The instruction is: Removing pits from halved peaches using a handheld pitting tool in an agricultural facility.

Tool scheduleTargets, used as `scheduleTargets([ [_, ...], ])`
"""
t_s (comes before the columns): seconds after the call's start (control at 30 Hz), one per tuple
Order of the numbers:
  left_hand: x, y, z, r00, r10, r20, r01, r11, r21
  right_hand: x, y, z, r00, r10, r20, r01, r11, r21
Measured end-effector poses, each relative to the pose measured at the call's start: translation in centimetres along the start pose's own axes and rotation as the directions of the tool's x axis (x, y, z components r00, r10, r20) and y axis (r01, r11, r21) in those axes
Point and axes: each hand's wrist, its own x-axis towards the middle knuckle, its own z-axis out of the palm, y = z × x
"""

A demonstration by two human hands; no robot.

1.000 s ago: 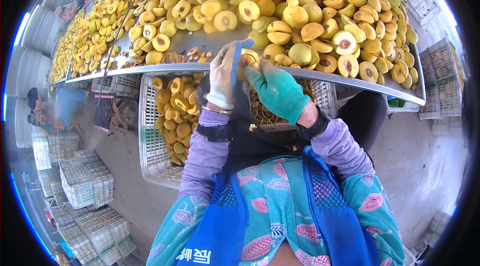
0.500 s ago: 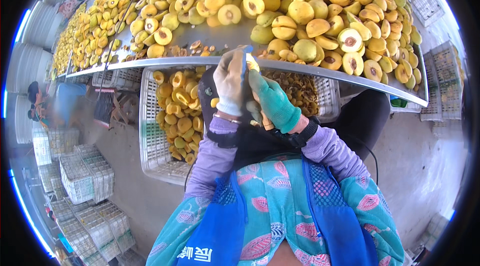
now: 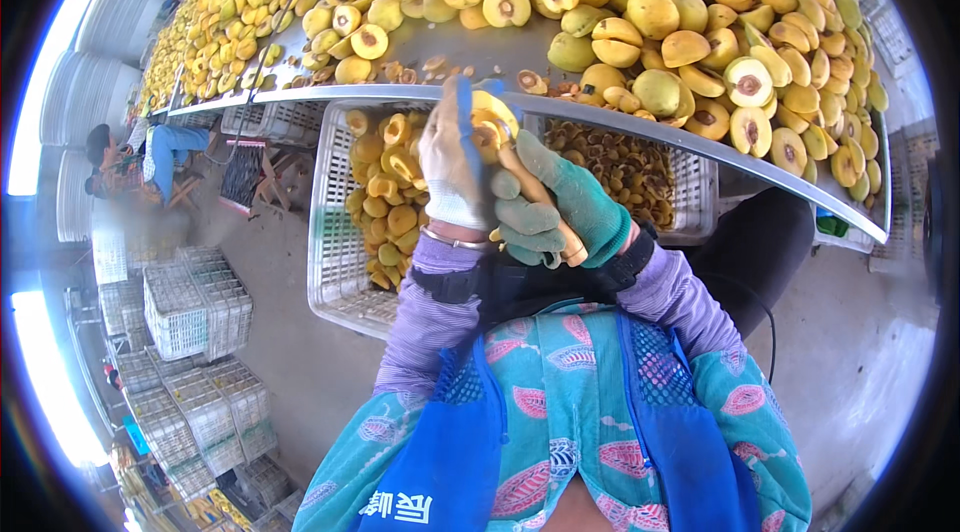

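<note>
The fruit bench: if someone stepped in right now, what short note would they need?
Left hand, white glove: holds a yellow fruit half over the crates.
Right hand, green glove: grips a wooden-handled tool against that fruit.
Done: cut halves fill the left crate; brown pits fill the right crate.
Left: many whole and halved fruits heaped on the metal table.

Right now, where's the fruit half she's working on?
In the head view, the yellow fruit half sits centre frame, held up by the white-gloved left hand, just below the metal table's edge and above the white crate, with the green-gloved right hand beside it.
</note>
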Motion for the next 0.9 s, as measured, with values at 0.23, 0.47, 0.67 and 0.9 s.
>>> scheduleTargets([
  [0.23,1.5,-0.1,-3.8,0.953,-0.28,-0.114,0.273,0.959,-0.073,-0.6,-1.2,1.2,0.815,-0.404,-0.415,-0.039,0.676,-0.736],
  [0.47,1.8,-2.2,-3.7,0.954,0.298,-0.027,-0.253,0.851,0.461,1.5,-1.0,2.6,0.973,0.03,-0.229,-0.109,0.935,-0.339],
  [0.67,12.5,-2.1,-5.3,0.956,0.068,0.284,-0.291,0.152,0.945,-2.1,-2.8,-1.6,0.809,-0.209,-0.549,-0.024,0.922,-0.386],
  [0.9,18.9,-3.8,6.1,0.811,-0.216,0.543,-0.575,-0.13,0.807,-2.5,-4.8,-0.8,0.66,-0.597,-0.456,0.074,0.656,-0.751],
])
